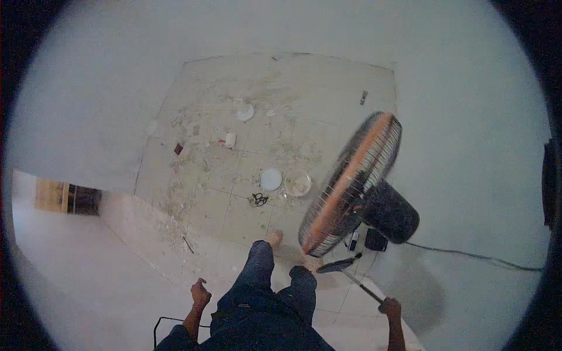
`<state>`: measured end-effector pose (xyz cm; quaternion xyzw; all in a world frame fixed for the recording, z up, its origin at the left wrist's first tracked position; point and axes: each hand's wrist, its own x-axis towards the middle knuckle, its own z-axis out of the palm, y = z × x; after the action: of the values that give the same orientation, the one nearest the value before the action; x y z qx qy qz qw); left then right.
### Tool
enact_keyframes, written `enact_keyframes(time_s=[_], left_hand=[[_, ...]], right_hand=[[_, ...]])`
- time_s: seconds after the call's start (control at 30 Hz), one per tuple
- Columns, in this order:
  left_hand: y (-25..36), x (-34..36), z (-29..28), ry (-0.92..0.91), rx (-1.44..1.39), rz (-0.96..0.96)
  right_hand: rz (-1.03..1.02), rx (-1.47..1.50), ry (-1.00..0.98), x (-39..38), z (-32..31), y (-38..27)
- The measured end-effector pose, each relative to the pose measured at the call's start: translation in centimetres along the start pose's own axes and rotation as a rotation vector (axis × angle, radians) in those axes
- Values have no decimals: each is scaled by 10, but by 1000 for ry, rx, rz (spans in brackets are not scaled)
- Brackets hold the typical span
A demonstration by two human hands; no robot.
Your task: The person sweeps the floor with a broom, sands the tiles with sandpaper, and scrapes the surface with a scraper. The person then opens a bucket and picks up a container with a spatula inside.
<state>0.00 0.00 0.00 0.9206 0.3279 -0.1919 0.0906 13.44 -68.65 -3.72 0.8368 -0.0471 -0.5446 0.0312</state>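
Observation:
My right hand (390, 305) is closed round a long pole (369, 291) that has a flat, dark oval head (335, 266) at its far end, just below a large fan (350, 184) with an orange ring, wire grille and black motor housing. A cord runs from the fan toward the right. My left hand (199, 292) hangs beside my left leg, index finger partly extended and the others curled, holding nothing that I can see.
On the dusty tiled floor (246, 216) lie white lids (270, 179), a clear tub (297, 183), a white container (230, 140), black scissor-like objects (259, 199) and small dark devices (376, 238). Pale walls (468, 117) surround it; an opening (67, 196) is at left. A black bent frame (170, 319) is behind my left hand.

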Motion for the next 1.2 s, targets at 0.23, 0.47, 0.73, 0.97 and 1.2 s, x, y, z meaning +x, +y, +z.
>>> enact_keyframes(time_s=[0.23, 0.47, 0.73, 0.97, 1.2], left_hand=[[-22, 55, 3, 96, -138, -23], [-41, 185, -4, -95, -202, -49], [31, 449, -50, 85, 15, 520], [179, 523, -115, -196, -469, 564], [186, 533, -143, -116, -21, 480]], right_hand=[[-239, 722, -210, -64, 41, -76], [-7, 1186, -409, -94, -64, -267], [-3, 1045, -147, -103, -20, -324], [-61, 916, 58, -38, -73, -403], [64, 1464, 395, -7, -273, -450]])
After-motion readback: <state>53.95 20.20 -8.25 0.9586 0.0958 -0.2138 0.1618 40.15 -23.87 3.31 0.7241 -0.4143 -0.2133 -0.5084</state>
